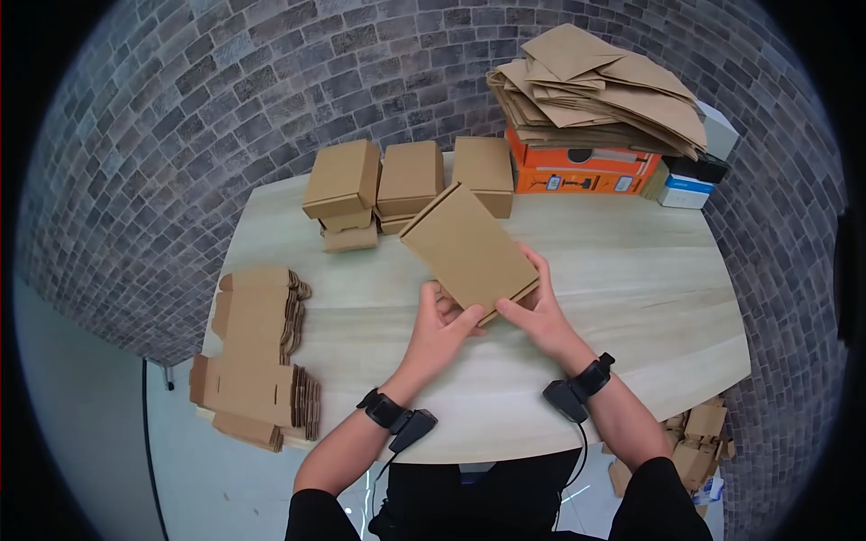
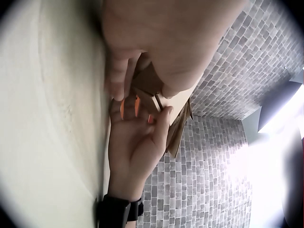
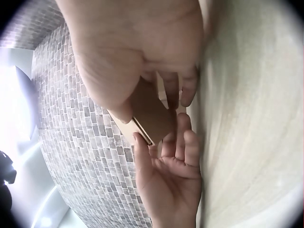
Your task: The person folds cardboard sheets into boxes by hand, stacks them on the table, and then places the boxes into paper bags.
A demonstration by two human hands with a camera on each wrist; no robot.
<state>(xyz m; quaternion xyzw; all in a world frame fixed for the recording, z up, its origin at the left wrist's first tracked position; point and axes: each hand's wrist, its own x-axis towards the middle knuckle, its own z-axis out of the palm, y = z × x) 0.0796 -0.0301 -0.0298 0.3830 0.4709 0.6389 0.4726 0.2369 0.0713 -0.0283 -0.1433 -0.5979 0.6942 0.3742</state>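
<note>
A closed brown cardboard box point(image 1: 471, 248) is held tilted above the table between both hands. My left hand point(image 1: 440, 323) grips its near left corner, thumb on top and fingers curled beneath. My right hand point(image 1: 538, 311) holds the near right corner, its thumb on the near edge and its fingers along the right side. In the left wrist view the box's edge point(image 2: 156, 102) shows between the two thumbs. From the right wrist the box's side point(image 3: 151, 111) appears between the hands, with fingers under it.
Folded boxes point(image 1: 413, 176) stand stacked at the back of the table point(image 1: 631, 288). Flat cardboard blanks point(image 1: 253, 352) lie piled at the left. Brown paper envelopes point(image 1: 604, 90) rest on an orange box point(image 1: 577, 176), beside a small blue-and-white box point(image 1: 686, 191). Cardboard pieces point(image 1: 699, 446) lie below the right edge.
</note>
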